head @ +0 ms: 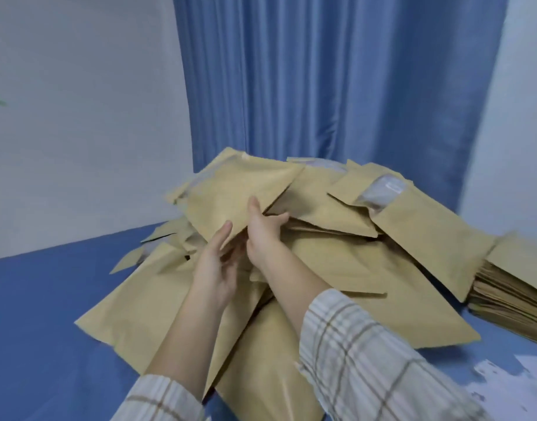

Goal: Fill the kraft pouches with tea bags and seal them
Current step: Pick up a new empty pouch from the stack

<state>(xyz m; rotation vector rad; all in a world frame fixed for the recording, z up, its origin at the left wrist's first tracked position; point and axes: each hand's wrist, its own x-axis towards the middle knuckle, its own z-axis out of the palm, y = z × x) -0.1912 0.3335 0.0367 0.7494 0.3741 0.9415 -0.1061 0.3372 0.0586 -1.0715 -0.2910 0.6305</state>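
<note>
A loose heap of kraft pouches [337, 262] lies on the blue table [42, 314]. Both hands hold one pouch [230, 192] lifted at the top of the heap. My left hand [215, 265] grips its lower left corner with the thumb on top. My right hand [262, 229] pinches its lower edge, thumb on the face and fingers underneath. One pouch further right shows a clear window [379, 192]. No tea bags are visible.
A neat stack of flat pouches [513, 296] sits at the right edge. A blue curtain [337, 86] hangs behind the heap, with white walls on both sides. White scraps [504, 387] lie at the lower right.
</note>
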